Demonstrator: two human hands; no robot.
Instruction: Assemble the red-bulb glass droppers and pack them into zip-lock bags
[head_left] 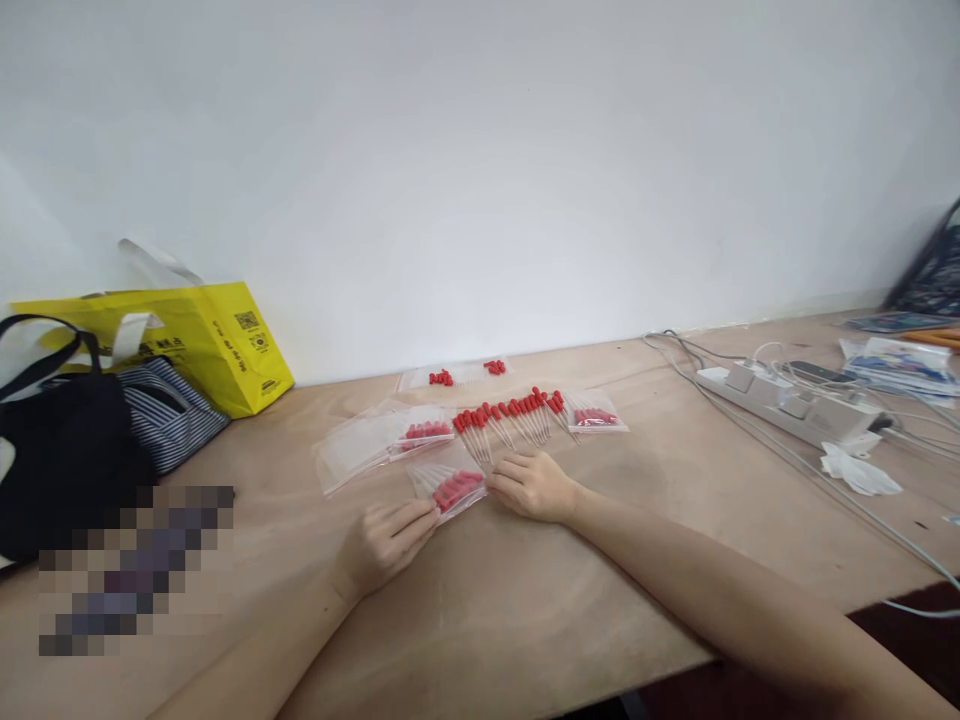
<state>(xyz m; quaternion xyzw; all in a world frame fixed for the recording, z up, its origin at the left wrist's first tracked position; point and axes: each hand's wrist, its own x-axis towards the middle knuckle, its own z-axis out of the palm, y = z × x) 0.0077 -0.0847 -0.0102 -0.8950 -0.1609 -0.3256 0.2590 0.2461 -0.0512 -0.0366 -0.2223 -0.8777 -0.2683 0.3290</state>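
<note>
A clear plastic zip bag [459,490] holding several droppers with red rubber bulbs lies between my hands, bulbs toward me. My left hand [391,540] is closed, its fingertips pinching the bag's near left corner. Closed at the bag's right corner is my right hand [534,486], fingers bent round its edge. Just beyond, a row of loose droppers [510,412] with red bulbs and thin clear stems fans across the table. Left of that row, another bag of droppers [426,432] lies by flat clear bags [352,450]. A further filled bag [595,415] rests at the row's right end.
More red-bulbed droppers [441,378] lie on clear plastic near the wall. A yellow bag [247,350], a striped pouch [172,415] and a black bag [67,450] stand left. On the right are a power strip [780,405], cables, a crumpled tissue [859,470] and packets [896,362].
</note>
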